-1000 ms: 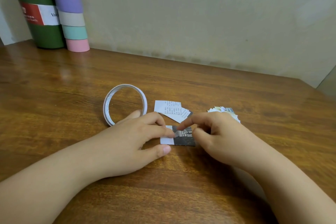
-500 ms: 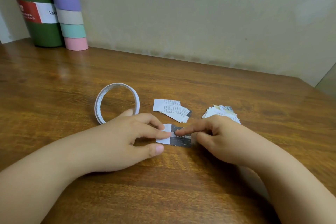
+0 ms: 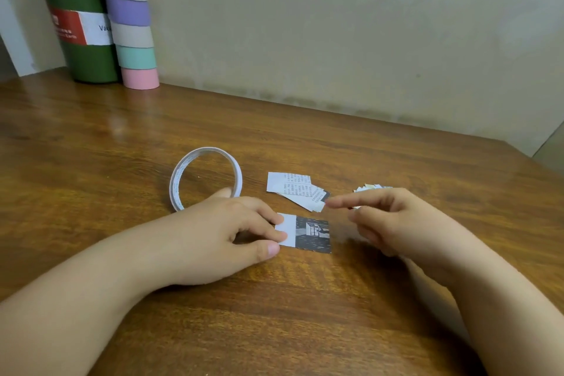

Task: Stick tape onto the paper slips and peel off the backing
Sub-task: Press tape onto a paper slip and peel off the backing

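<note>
Wooden table (image 3: 305, 314); one tape ring (image 3: 205, 175); two hands; one pressed slip (image 3: 305, 233).

Only 1 view: a head camera looking forward and down, close above the wooden table (image 3: 305, 299). The wall (image 3: 335, 24) rises behind the table's far edge.

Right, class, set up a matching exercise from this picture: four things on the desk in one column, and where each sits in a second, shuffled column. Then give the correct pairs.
Things:
1. tape roll
2. dark picture slip
3. green bottle
4. stack of coloured rolls

Places:
A. far left corner, against the wall
B. pinned under the left hand fingertips
C. standing just right of the bottle
D. lying behind the left hand

Pairs: 1-D, 2-B, 3-A, 4-C
</note>
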A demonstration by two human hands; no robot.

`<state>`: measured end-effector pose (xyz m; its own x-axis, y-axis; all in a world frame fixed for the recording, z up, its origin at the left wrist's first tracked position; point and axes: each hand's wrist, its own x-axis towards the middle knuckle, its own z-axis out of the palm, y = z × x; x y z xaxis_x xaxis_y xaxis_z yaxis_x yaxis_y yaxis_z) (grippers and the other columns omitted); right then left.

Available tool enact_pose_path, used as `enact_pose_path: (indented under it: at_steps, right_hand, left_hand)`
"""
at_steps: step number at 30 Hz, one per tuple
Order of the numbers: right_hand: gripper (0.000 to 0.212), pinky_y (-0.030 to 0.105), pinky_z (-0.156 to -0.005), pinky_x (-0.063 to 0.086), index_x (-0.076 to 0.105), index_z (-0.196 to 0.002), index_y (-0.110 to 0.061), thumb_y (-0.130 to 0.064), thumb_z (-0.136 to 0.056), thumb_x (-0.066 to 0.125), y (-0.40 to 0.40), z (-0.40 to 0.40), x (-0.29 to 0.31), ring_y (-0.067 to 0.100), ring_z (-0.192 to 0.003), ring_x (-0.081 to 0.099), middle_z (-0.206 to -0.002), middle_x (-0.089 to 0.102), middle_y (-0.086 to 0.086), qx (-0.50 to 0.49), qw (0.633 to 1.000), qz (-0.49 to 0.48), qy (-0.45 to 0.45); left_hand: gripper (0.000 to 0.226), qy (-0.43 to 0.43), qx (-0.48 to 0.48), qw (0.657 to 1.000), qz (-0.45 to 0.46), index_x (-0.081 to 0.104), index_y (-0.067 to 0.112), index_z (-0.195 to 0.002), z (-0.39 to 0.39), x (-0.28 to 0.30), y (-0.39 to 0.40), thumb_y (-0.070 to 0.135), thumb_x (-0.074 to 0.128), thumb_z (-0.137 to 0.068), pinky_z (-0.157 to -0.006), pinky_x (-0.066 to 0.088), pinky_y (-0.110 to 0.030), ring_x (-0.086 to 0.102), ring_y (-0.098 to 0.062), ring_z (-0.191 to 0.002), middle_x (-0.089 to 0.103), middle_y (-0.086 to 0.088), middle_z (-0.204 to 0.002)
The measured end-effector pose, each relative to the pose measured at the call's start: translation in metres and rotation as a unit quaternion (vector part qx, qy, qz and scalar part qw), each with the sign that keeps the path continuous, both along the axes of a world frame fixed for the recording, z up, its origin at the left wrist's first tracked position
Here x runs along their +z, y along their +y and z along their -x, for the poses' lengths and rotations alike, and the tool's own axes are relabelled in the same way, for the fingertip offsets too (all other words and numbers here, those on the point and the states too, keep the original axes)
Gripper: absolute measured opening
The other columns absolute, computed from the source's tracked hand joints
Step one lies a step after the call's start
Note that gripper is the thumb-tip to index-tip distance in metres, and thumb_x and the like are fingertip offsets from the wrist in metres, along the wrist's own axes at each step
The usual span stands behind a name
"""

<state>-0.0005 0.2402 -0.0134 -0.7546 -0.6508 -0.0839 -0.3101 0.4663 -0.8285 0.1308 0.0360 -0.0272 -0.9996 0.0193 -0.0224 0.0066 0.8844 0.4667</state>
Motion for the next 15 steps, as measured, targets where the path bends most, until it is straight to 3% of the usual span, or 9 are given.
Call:
enact_pose_path:
  at_steps: [3, 5, 7, 8, 11, 15]
  right_hand:
    - [0.019, 0.028, -0.051, 0.032, 0.073, -0.09, -0.033, -0.021, -0.091, 0.058, -0.002, 0.001, -0.005, 0.021, -0.053, 0.039, -0.06, 0.055, 0.009, -0.076, 0.992, 0.041, 0.091]
    - [0.014, 0.02, -0.057, 0.042, 0.069, -0.097, -0.032, -0.024, -0.089, 0.061, -0.008, 0.0, -0.006, 0.016, -0.061, 0.055, -0.07, 0.064, 0.001, -0.084, 0.979, 0.024, 0.186]
    - [0.021, 0.008, -0.063, 0.04, 0.066, -0.108, -0.029, -0.026, -0.088, 0.062, -0.018, -0.001, -0.001, 0.002, -0.073, 0.057, -0.081, 0.063, -0.011, -0.07, 0.962, -0.027, 0.261]
    - [0.026, 0.008, -0.066, 0.038, 0.063, -0.114, -0.027, -0.029, -0.088, 0.061, -0.025, 0.002, 0.002, 0.001, -0.08, 0.055, -0.091, 0.062, -0.012, -0.059, 0.954, -0.062, 0.287]
    - [0.037, 0.021, -0.081, 0.037, 0.054, -0.127, -0.026, -0.037, -0.091, 0.056, -0.047, 0.017, 0.008, 0.01, -0.102, 0.053, -0.117, 0.053, -0.007, -0.023, 0.935, -0.162, 0.315]
    - [0.044, 0.03, -0.098, 0.038, 0.049, -0.131, -0.025, -0.043, -0.092, 0.053, -0.077, 0.036, 0.003, 0.022, -0.12, 0.045, -0.129, 0.045, 0.001, 0.023, 0.927, -0.249, 0.279]
  left_hand:
    - [0.031, 0.004, -0.003, 1.0, 0.001, 0.057, 0.052, -0.117, -0.001, 0.0, 0.0, 0.053, 0.047, -0.088, -0.09, 0.028, -0.011, 0.028, 0.009, -0.116, 0.038, 0.045, -0.123]
    - [0.033, 0.004, -0.005, 1.0, 0.001, 0.056, 0.051, -0.12, -0.001, 0.001, 0.001, 0.053, 0.048, -0.088, -0.088, 0.028, -0.01, 0.026, 0.007, -0.117, 0.037, 0.044, -0.125]
    - [0.035, 0.006, -0.014, 1.0, 0.004, 0.054, 0.05, -0.123, -0.002, 0.002, 0.002, 0.054, 0.048, -0.088, -0.09, 0.029, -0.011, 0.026, 0.006, -0.119, 0.035, 0.043, -0.127]
    - [0.037, 0.008, -0.018, 1.0, 0.008, 0.053, 0.049, -0.124, -0.002, 0.001, 0.002, 0.054, 0.048, -0.088, -0.093, 0.029, -0.012, 0.026, 0.005, -0.12, 0.034, 0.042, -0.129]
    - [0.04, 0.014, -0.021, 1.0, 0.015, 0.05, 0.048, -0.128, -0.002, 0.0, 0.003, 0.055, 0.048, -0.088, -0.095, 0.024, -0.016, 0.023, 0.005, -0.122, 0.032, 0.039, -0.132]
    - [0.041, 0.023, -0.022, 0.999, 0.001, 0.049, 0.047, -0.128, -0.004, 0.0, 0.003, 0.054, 0.049, -0.088, -0.09, 0.027, -0.012, 0.026, 0.007, -0.115, 0.032, 0.037, -0.128]
